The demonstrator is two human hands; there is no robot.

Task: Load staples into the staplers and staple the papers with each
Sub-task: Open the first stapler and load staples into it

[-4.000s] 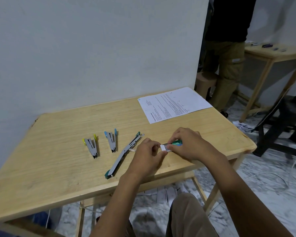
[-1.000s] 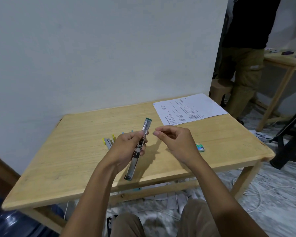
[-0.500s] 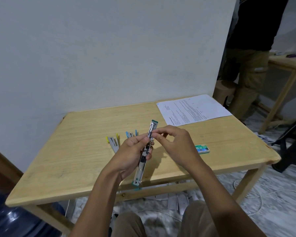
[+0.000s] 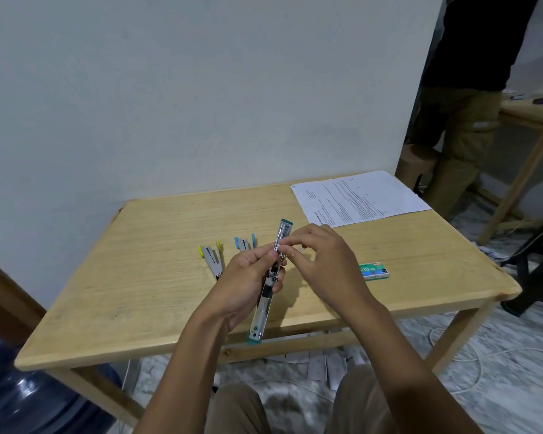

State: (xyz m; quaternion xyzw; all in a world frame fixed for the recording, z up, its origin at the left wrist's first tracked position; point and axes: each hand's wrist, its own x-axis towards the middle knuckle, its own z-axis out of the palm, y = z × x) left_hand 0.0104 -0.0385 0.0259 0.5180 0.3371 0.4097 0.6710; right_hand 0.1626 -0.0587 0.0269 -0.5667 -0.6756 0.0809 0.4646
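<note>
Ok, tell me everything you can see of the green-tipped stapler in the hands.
The green-tipped stapler is long and slim, of shiny metal with a teal cap at each end, and swung open into one nearly straight line. It is held above the table, its far end pointing away from the person. The left hand grips its middle from the left, and the right hand pinches the upper half with its fingertips. Whether staples lie in the channel is too small to tell.
</note>
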